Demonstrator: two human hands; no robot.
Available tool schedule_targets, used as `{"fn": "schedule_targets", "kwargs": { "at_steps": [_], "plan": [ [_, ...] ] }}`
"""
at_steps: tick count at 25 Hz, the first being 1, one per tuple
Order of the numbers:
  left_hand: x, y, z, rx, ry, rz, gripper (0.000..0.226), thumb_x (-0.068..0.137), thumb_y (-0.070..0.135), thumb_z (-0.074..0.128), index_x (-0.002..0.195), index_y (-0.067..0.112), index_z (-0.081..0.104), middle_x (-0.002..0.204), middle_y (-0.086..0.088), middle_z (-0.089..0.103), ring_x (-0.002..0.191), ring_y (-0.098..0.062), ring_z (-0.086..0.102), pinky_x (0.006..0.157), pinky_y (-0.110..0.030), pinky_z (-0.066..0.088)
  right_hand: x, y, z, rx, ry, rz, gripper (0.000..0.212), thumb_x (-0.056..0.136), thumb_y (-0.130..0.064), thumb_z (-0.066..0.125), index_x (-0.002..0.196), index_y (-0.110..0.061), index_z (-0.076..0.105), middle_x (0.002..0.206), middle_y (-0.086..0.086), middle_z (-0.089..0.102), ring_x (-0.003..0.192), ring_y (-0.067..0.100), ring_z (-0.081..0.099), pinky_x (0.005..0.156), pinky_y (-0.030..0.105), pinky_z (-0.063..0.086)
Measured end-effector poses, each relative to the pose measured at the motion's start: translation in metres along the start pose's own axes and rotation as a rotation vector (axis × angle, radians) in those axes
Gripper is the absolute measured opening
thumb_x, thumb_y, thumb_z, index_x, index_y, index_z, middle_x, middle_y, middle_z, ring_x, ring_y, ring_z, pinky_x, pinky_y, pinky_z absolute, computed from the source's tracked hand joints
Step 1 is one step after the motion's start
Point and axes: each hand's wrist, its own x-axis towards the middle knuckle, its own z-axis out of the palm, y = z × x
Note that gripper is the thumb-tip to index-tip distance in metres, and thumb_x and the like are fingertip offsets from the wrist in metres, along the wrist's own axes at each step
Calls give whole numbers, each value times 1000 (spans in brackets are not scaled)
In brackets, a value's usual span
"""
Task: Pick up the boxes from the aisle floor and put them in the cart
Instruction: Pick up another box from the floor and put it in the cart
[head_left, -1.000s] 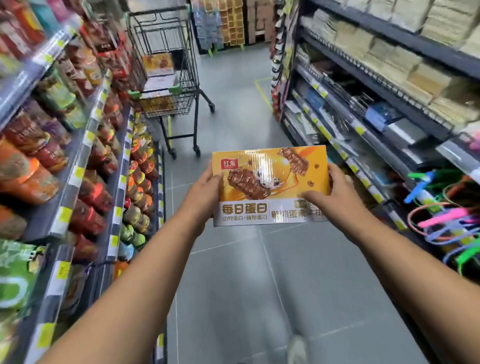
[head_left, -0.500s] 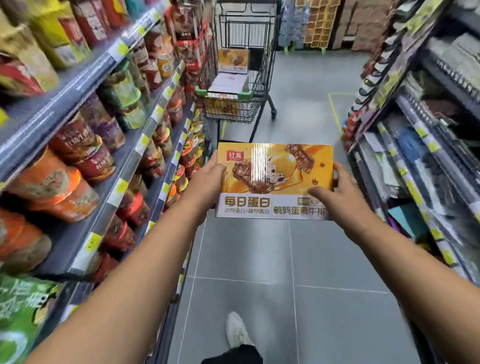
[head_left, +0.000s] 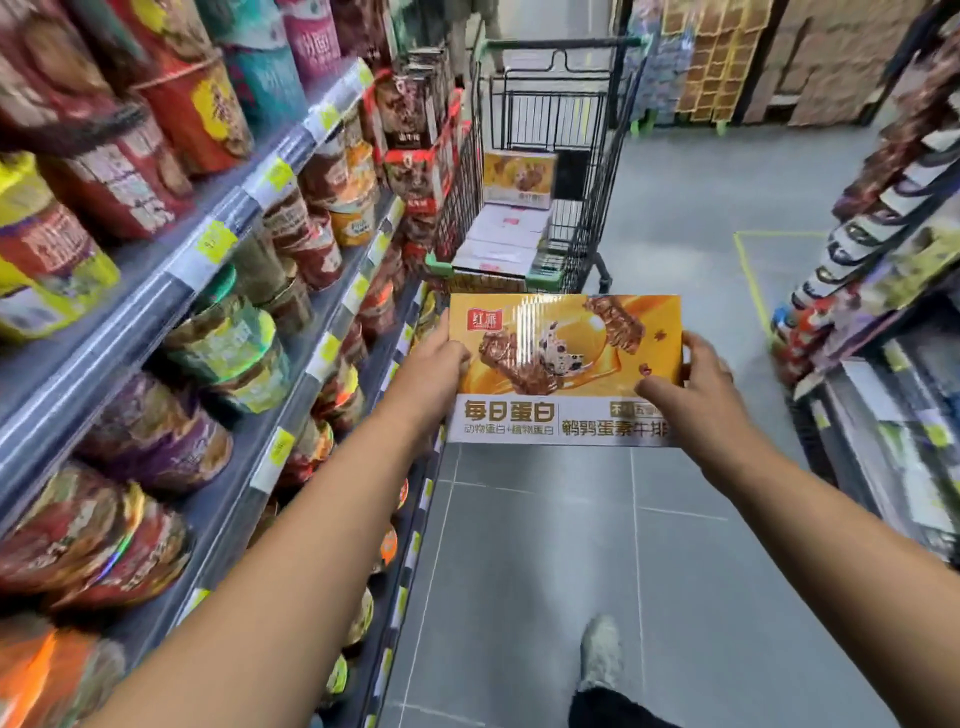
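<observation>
A store aisle, seen from the head of a person walking. Packed snack shelves (head_left: 156, 296) fill the nine o'clock side, and a second rack (head_left: 883, 364) runs down three o'clock. Grey tiled floor (head_left: 571, 545) lies between them.

At twelve o'clock stands a wire cart (head_left: 545, 114), close to the left shelves. It already holds flat boxes (head_left: 506, 239), with one yellow box propped upright behind them.

Just short of the cart, held in the air at chest height, is a flat yellow box (head_left: 561, 369). Its long axis runs nine to three, across the aisle. Its printed face tilts up to the viewer, and its top edge points to twelve, at the cart.

The left hand (head_left: 431, 374) clasps the box's nine o'clock end. The right hand (head_left: 696, 384) clasps the three o'clock end, thumb on the face. The cart lies straight ahead of the grip, slightly nearer the left hand, so the likely move is forward and over the near rim.

At six o'clock, one pale shoe (head_left: 600, 649) is on the floor.
</observation>
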Motion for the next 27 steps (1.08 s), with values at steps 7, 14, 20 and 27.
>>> {"fn": "schedule_targets", "kwargs": {
  "at_steps": [7, 14, 20, 27],
  "plan": [
    [172, 33, -11, -63, 101, -105, 48, 90, 16, 37, 121, 46, 58, 97, 9, 72, 72, -12, 63, 65, -29, 50, 185, -44, 46, -22, -128, 13, 67, 68, -32, 57, 133, -35, 42, 115, 1, 41, 116, 23, 48, 93, 43, 49],
    [375, 46, -48, -89, 45, -139, 50, 88, 19, 38, 111, 58, 61, 107, 10, 73, 83, -18, 66, 67, -30, 50, 358, -64, 135, 37, -135, 69, 68, 71, -35, 60, 135, -37, 37, 110, -6, 45, 113, 25, 53, 90, 55, 52],
    [537, 56, -67, 87, 11, -218, 62, 62, 46, 47, 123, 61, 51, 116, 13, 69, 108, -26, 65, 98, -55, 48, 483, -81, 190, 66, -107, 180, 69, 68, -34, 59, 134, -35, 39, 122, 3, 44, 113, 27, 53, 94, 52, 49],
    [694, 87, -23, 31, -20, -212, 44, 83, 24, 48, 119, 47, 60, 111, 11, 70, 95, -15, 67, 88, -34, 52, 648, -75, 199, 39, -138, 257, 78, 62, -40, 59, 137, -32, 37, 129, 6, 45, 112, 27, 54, 97, 49, 48]
  ]
}}
